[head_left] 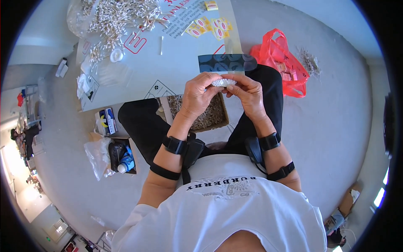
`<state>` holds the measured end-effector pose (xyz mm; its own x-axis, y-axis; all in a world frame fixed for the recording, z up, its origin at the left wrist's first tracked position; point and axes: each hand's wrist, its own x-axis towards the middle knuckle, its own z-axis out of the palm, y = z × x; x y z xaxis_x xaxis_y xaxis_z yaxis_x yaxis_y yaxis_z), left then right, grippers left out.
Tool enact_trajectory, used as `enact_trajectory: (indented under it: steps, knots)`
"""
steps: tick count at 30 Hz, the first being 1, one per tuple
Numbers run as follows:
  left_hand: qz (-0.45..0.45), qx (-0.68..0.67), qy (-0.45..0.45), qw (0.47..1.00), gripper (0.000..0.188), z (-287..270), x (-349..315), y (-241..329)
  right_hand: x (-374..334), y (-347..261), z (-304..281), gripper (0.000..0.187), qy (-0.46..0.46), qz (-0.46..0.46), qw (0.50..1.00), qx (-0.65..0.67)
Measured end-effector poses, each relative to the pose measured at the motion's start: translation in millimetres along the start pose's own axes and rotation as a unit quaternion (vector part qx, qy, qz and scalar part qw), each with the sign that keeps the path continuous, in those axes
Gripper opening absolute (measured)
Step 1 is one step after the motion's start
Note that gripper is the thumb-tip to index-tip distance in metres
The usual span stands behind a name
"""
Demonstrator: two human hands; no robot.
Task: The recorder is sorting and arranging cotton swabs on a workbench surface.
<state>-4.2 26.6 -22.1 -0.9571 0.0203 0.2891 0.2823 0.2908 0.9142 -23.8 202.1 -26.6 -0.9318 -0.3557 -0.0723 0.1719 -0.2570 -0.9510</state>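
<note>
Over the near edge of the table (138, 80), a tight bundle of cotton swabs (224, 82) shows its white tips. My left hand (196, 94) grips it from the left, thumb and fingers pressed round it. My right hand (250, 95) pinches its other end. Just beyond my fingers lies a dark, shiny printed sheet (222, 63). A big heap of loose cotton swabs (121, 21) covers the far left of the table. One single swab (161, 45) lies apart from it, and a small round white container (116, 55) stands near the heap.
Yellow and white printed packets (220, 28) lie at the far right of the table. A red plastic bag (268, 54) holding small packs stands on the floor to the right. Between my legs is a cardboard box (205, 115) of loose sticks. Another box (132, 155) holds a blue bottle.
</note>
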Motion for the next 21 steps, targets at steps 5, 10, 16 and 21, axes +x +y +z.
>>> enact_trajectory:
  steps: [5, 10, 16, 21]
  knots:
    - [0.006, 0.019, -0.008, 1.000, 0.027, 4.9, 1.5, -25.1, 10.9, 20.5, -8.4, 0.025, 0.004, 0.015, 0.999, -0.039]
    - [-0.018, 0.032, -0.016, 0.999, 0.028, 5.0, 4.6, -29.0, 15.4, 24.4, -7.0, 0.027, 0.022, 0.031, 0.990, -0.138]
    - [0.011, 0.052, -0.022, 0.998, 0.028, 0.6, 5.4, -39.7, 24.5, 23.4, -5.4, 0.027, 0.013, -0.103, 0.948, -0.301]
    - [-0.022, 0.039, -0.023, 0.999, 0.025, -1.5, 11.1, -41.5, 32.2, 18.9, -5.9, 0.025, 0.024, -0.095, 0.933, -0.348]
